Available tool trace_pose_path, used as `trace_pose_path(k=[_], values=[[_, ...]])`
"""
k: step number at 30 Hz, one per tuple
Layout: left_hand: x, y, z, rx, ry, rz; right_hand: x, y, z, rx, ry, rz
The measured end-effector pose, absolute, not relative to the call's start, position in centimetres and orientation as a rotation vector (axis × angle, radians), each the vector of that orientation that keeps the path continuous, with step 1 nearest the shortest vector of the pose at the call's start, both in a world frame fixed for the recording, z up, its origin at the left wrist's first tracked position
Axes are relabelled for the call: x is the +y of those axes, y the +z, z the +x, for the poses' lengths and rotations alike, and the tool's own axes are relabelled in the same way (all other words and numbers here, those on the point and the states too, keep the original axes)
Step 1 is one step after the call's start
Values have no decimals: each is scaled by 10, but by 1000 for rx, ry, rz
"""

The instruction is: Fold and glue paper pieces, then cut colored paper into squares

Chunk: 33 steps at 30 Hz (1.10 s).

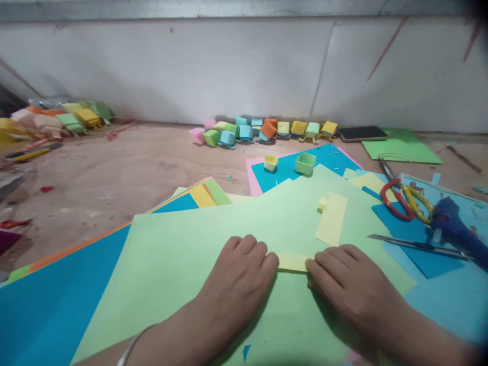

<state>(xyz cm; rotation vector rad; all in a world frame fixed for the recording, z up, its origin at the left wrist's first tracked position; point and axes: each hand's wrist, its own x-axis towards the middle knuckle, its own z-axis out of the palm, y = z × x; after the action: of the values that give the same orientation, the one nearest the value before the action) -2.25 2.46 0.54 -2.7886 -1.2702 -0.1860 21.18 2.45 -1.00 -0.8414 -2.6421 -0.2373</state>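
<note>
While left hand (244,277) and right hand (348,279) grip yellow strip (293,262) at ends, printed blue sheet's (467,207) markings too blurred to read.

Beyond the right hand (351,279) stands a white wall (229,66) with red streaks (387,50) under a grey ledge (229,9); beyond the left hand (244,277) lies a stained brown surface (152,160).

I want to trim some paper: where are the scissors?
In the head view, the scissors lie at the right, beside the blue glue gun and beyond the knife.
</note>
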Motion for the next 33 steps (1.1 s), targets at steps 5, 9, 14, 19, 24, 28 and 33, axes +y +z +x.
trace_pose_path(k=[5,9,14,19,24,28,33], values=[[28,5,-22,-1270,-229,-2805,27,-16,214,-2579,-73,-936],[30,3,-23,-1246,-233,-2819,32,-19,213,-2523,7,-1042],[31,3,-24,-1256,-230,-2903,34,-13,214,-2595,-143,-931],[31,3,-26,-1461,-167,-2961,35,-14,216,-2616,-159,-926],[31,0,-23,-1740,-53,-2871,37,-22,216,-2542,2,-1101],[31,1,-24,-1712,-90,-2840,39,-21,214,-2528,9,-1177],[34,3,-26,-1655,-162,-2838,38,-18,214,-2566,51,-1238]])
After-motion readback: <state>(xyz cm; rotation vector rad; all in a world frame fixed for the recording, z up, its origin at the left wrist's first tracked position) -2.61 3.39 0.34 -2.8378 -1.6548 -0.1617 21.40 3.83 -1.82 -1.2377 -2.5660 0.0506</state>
